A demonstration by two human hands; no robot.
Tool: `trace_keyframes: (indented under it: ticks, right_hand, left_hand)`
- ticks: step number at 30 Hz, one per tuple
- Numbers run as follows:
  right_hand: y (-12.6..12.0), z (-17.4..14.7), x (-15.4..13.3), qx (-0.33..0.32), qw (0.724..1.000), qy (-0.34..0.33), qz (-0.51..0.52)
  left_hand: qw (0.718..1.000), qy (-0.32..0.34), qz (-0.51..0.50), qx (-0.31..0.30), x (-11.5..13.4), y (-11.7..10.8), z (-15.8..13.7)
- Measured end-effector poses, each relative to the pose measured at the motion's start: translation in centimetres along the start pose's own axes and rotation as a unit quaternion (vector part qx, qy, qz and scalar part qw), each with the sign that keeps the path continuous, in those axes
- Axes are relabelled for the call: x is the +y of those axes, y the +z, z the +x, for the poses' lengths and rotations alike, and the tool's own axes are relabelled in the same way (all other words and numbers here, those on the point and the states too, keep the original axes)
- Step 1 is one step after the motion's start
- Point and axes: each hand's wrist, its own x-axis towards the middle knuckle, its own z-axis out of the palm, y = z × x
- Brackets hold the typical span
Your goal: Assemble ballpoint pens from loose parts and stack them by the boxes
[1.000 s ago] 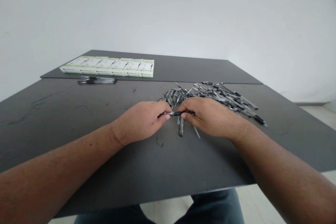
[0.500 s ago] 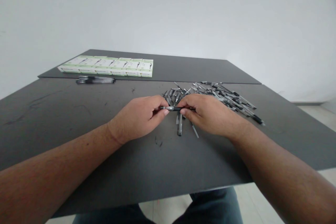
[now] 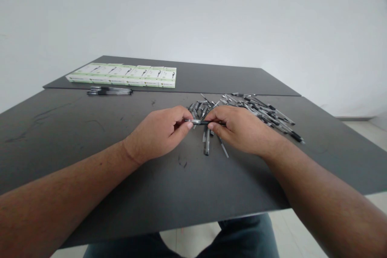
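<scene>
Between my two hands a black and clear pen [image 3: 199, 122] lies level, just in front of a pile of pen parts. My left hand [image 3: 161, 131] pinches its left end between thumb and fingers. On the right, my right hand [image 3: 240, 129] grips the black end, and the fingers hide part of it. Under and behind the hands lie loose pen caps [image 3: 198, 107] and clear pieces. A capped piece [image 3: 207, 145] and a thin stick [image 3: 223, 148] stick out toward me.
Pen barrels [image 3: 269, 115] lie heaped at the right. A small bundle of pens [image 3: 109, 91] rests at the back left, before a row of white and green boxes [image 3: 130, 76]. The dark table [image 3: 169, 197] has its near edge above my legs.
Both hands still hold the pen in nearly the same place. The left fingers have shifted slightly at its end, and a little more of the pen's left part shows.
</scene>
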Motion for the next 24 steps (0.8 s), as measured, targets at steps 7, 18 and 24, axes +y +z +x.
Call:
trace_keyframes:
  ticks: [7,18,24]
  right_hand:
    - [0.03,0.01,0.01,0.002,1.000,0.004,0.006]
    - [-0.13,0.00,-0.10,0.000,1.000,-0.003,0.002]
    - [-0.15,-0.02,-0.09,-0.003,1.000,-0.004,0.003]
  left_hand:
    - [1.000,-0.004,-0.012,0.005,0.22,-0.15,0.06]
    - [1.000,-0.004,-0.011,0.001,0.29,-0.33,0.02]
    - [1.000,0.002,-0.017,0.000,0.12,-0.16,0.04]
